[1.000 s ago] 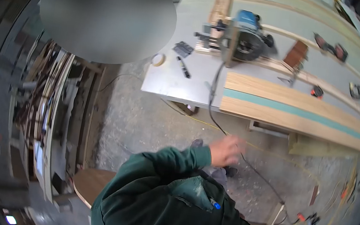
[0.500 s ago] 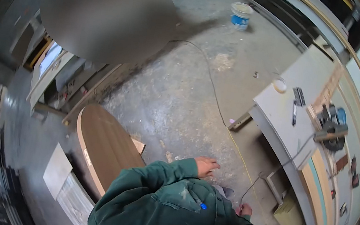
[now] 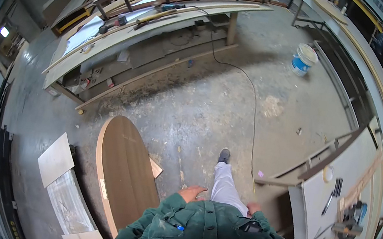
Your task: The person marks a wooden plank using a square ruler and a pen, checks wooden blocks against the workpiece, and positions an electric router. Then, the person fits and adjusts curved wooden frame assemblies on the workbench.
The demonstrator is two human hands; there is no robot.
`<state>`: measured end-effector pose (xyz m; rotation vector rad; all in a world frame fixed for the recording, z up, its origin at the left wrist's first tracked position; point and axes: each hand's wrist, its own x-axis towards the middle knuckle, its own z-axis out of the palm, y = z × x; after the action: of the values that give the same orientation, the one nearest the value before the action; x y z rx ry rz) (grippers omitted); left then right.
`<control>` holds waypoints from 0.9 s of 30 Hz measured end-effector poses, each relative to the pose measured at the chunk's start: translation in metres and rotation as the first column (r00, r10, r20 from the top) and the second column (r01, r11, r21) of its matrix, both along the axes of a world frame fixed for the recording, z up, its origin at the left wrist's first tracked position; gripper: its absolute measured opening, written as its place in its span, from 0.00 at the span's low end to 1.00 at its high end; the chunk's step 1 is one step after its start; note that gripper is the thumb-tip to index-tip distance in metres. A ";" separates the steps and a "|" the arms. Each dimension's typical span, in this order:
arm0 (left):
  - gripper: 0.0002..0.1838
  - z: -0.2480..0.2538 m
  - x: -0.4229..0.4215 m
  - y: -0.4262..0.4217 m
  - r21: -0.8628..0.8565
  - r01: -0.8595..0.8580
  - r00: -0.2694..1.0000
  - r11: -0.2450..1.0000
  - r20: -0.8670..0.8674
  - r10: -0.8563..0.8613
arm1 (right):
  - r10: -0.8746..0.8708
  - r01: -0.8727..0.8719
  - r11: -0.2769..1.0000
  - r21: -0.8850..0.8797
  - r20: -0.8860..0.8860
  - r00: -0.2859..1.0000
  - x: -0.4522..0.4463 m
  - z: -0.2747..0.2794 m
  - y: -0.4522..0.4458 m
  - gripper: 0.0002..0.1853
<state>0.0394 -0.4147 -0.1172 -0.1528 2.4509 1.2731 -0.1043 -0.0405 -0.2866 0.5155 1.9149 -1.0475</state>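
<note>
My left hand (image 3: pixel 192 194) is low in front of my green jacket, fingers apart, holding nothing; the rounded brown wooden panel (image 3: pixel 125 169) is nearest to it, standing to its left. On the other side of my body, my right hand (image 3: pixel 253 208) shows only in part beside my light trousers (image 3: pixel 228 188), and its fingers are too small to make out. To the right is a workbench (image 3: pixel 310 195) with a roll of tape (image 3: pixel 328 173), a black marker (image 3: pixel 327 205) and a blue power tool (image 3: pixel 357 213).
A long bench (image 3: pixel 155 26) with tools and boards crosses the upper left. A white and blue bucket (image 3: pixel 303 60) stands on the floor at upper right. A dark cable (image 3: pixel 255 104) runs over the concrete. Pale boards (image 3: pixel 57 159) lie at lower left.
The view has swung left, so the workbench has shifted to the right edge and the long bench has appeared. My left hand has dropped lower, close to my jacket.
</note>
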 end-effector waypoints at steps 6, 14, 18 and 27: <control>0.29 0.001 -0.084 -0.069 -0.039 -0.273 0.954 0.961 0.115 0.276 | 0.156 -0.154 0.988 -0.031 0.036 0.987 -0.155 -0.027 -0.092 0.07; 0.28 0.043 -0.186 -0.135 -0.064 -0.397 0.914 0.915 0.059 0.401 | 0.229 -0.229 0.969 -0.090 -0.014 0.973 -0.341 0.012 -0.234 0.11; 0.27 0.041 -0.212 -0.169 -0.023 -0.478 0.872 0.878 0.106 0.478 | 0.364 -0.365 0.931 -0.027 -0.042 0.931 -0.403 0.011 -0.297 0.12; 0.29 -0.010 -0.272 -0.303 0.127 -0.574 0.817 0.809 0.021 0.576 | 0.589 -0.588 0.806 0.066 0.007 0.808 -0.442 0.017 -0.470 0.12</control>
<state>-0.2323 -0.7180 -0.1271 -0.9181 2.4085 1.6656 -0.5468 -0.5104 -0.2694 -0.0722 1.9366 -0.5772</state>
